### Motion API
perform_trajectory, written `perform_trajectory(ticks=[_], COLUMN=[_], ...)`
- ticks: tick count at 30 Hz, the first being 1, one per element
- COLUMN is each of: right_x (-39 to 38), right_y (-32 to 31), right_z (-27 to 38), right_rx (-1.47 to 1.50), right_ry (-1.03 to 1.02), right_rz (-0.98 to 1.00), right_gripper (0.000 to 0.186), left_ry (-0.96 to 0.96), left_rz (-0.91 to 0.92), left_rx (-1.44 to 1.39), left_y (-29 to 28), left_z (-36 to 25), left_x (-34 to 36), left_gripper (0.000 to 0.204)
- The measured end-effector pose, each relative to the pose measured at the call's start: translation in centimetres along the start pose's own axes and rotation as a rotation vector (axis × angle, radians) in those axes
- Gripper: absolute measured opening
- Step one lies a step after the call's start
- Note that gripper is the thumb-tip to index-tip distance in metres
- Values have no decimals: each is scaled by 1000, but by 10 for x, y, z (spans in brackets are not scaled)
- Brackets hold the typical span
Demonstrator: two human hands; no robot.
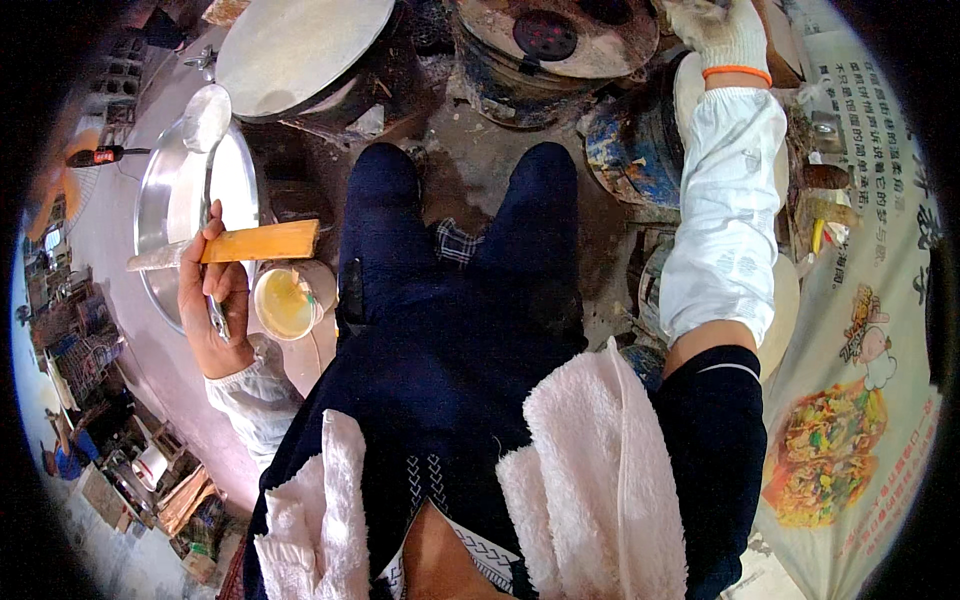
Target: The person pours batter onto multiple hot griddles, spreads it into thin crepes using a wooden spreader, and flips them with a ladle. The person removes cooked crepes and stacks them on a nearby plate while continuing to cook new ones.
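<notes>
My left hand (201, 308) is closed around two tools at once. One is a metal ladle (208, 118) with whitish stuff in its bowl. The other is a flat scraper (268, 242), orange-yellow at its right part and pale-smeared at its left end. Both are above a wide metal basin (243, 170) with pale contents. Right beside this hand stands a white tub (262, 318) holding yellow liquid. At the top right, my right hand (722, 38) wears a white knit glove with an orange cuff band. Its fingers look curled; the top edge cuts off what they grip, if anything.
A round, flat griddle (300, 55) tops a drum at the upper left. Next to it is a drum stove (485, 70) with a black perforated disc (545, 36). A blue, stained drum (625, 150) stands by my right sleeve. A printed banner (835, 330) hangs along the right.
</notes>
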State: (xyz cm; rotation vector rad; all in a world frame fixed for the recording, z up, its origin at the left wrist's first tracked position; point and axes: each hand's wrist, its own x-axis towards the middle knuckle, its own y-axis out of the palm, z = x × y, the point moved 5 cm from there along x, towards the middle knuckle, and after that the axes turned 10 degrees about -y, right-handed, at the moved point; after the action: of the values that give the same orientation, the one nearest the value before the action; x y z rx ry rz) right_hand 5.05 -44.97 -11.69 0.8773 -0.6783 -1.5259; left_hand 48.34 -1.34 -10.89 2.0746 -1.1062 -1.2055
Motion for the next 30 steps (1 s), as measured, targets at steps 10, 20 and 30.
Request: perform_trajectory(ticks=[10,20,30], right_x=[-51,-57,-95], right_y=[-141,-201,-233], right_z=[-62,-96,-128], right_rx=[4,-431,-362], right_ry=[176,98,254], right_rz=[-256,-263,-405], right_gripper=[89,101,43], left_ry=[29,12,49], left_rz=[-14,-10,-29], left_rx=[2,9,24], left_y=[3,8,17], left_z=[-1,-1,-1], left_x=[2,3,11], left_gripper=[41,46,41])
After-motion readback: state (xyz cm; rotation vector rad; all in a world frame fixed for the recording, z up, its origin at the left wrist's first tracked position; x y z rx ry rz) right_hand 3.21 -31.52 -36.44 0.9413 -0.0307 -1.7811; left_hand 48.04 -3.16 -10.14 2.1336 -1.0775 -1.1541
